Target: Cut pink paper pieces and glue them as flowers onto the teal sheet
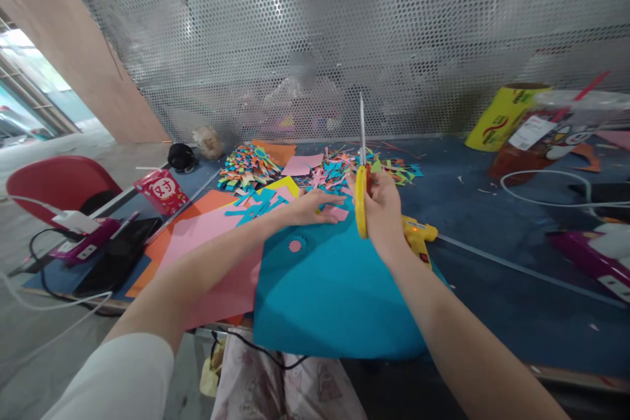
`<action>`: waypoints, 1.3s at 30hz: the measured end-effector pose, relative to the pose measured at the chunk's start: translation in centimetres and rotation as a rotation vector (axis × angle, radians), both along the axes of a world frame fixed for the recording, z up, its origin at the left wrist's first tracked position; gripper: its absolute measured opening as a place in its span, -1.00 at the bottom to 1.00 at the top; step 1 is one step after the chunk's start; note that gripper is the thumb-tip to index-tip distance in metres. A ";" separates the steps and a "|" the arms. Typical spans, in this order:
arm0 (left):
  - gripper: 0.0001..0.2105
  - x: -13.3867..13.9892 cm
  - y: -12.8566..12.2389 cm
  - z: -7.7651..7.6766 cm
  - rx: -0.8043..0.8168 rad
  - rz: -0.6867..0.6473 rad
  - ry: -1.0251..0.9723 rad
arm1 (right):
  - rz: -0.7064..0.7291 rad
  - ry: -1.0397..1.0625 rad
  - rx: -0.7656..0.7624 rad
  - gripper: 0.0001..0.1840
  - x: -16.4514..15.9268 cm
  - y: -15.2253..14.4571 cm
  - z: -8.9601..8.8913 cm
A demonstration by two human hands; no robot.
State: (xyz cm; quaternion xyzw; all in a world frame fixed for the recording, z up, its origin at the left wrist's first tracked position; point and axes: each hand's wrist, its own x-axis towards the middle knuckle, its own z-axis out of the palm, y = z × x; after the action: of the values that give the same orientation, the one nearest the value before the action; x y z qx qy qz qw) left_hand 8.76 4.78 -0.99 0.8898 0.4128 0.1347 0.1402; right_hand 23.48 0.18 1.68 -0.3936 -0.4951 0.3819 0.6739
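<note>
A person is sitting at a blue table (477, 207), holding yellow-handled scissors (361, 200) above its middle, the tips pointing up and toward the far edge. The right hand (380, 210) is gripping the handles, its fingers closing around them; the blades are showing as one narrow line, so I cannot tell whether they are parting. The left hand (311, 207) is stretching its fingers low over a small pink paper piece (336, 213); I cannot tell whether they are pinching it. A large blue sheet (335, 295) is lying at the near edge, with a pink disc (294, 246) resting on it. A yellow glue gun (418, 232) is lying just right of the right hand, and cut strips (260, 205) are spreading toward the far edge.

By their look, the scissors are probably being light and rigid, with the loops offering the surest hold and the blades being slick and sharp. The paper piece is likely being thin, bendy and easily creased, its edge or corner best suiting a soft fingertip pinch
</note>
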 end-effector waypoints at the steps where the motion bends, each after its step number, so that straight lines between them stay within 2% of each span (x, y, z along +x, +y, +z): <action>1: -0.61 0.0 0.0 0.0 -0.010 -0.007 0.004 | 0.002 0.001 0.007 -0.53 0.0 0.0 -0.1; 5: -0.63 0.0 0.1 -0.4 -0.012 -0.004 0.005 | 0.008 0.000 0.004 -0.54 0.0 0.1 -0.3; 10: -0.64 0.2 0.9 -0.8 0.082 -0.014 -0.161 | 0.032 0.017 0.015 -0.53 -0.1 0.2 -0.2; 12: -0.70 0.0 1.3 -0.2 0.114 0.018 -0.212 | 0.035 0.028 0.033 -0.52 -0.1 0.3 -0.2; 14: -0.77 -0.5 1.7 1.1 0.164 0.064 -0.261 | 0.020 0.024 0.056 -0.55 -0.1 0.4 -0.3; 15: -0.80 -0.9 1.9 1.9 0.219 0.113 -0.305 | 0.015 0.017 0.065 -0.57 -0.1 0.5 -0.4; 17: -0.85 -1.8 1.9 3.3 0.428 0.237 -0.410 | 0.006 -0.004 0.063 -0.61 0.0 0.7 -0.7; 18: -0.87 -2.2 1.8 3.8 0.436 0.206 -0.398 | -0.009 -0.028 0.048 -0.63 0.0 0.8 -0.8; 21: -0.84 -3.1 1.0 4.1 0.295 0.112 -0.470 | -0.088 -0.142 -0.001 -0.68 0.1 0.9 -1.1; 23: -0.76 -3.4 0.2 3.7 0.156 0.117 -0.596 | -0.114 -0.194 -0.015 -0.66 0.1 0.9 -1.2; 26: -0.65 -3.5 -1.0 2.8 -0.007 0.122 -0.782 | -0.067 -0.236 -0.022 -0.60 -0.1 0.7 -1.4; 29: -0.62 -3.4 -1.9 2.1 -0.086 0.150 -0.869 | 0.011 -0.299 -0.045 -0.58 -0.5 0.5 -1.8; 33: -0.65 -3.9 -2.8 1.6 -0.158 0.119 -0.820 | 0.036 -0.327 -0.062 -0.59 -0.9 0.2 -2.4; 35: -0.70 -4.7 -3.5 1.6 -0.124 0.116 -0.703 | 0.034 -0.336 -0.064 -0.60 -0.9 0.2 -2.5; 37: -0.71 -5.9 -4.5 1.7 -0.003 0.178 -0.450 | 0.025 -0.347 -0.065 -0.60 -0.8 0.1 -2.6; 39: -0.64 -7.3 -5.7 1.7 0.127 0.279 -0.132 | 0.019 -0.358 -0.059 -0.59 -0.7 0.1 -2.5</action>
State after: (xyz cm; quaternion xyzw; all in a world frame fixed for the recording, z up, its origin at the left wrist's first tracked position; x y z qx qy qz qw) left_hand 1.45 -0.93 0.72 0.8200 0.5130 0.2370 0.0906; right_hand 22.81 0.23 -0.83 -0.4699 -0.5995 0.3265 0.5596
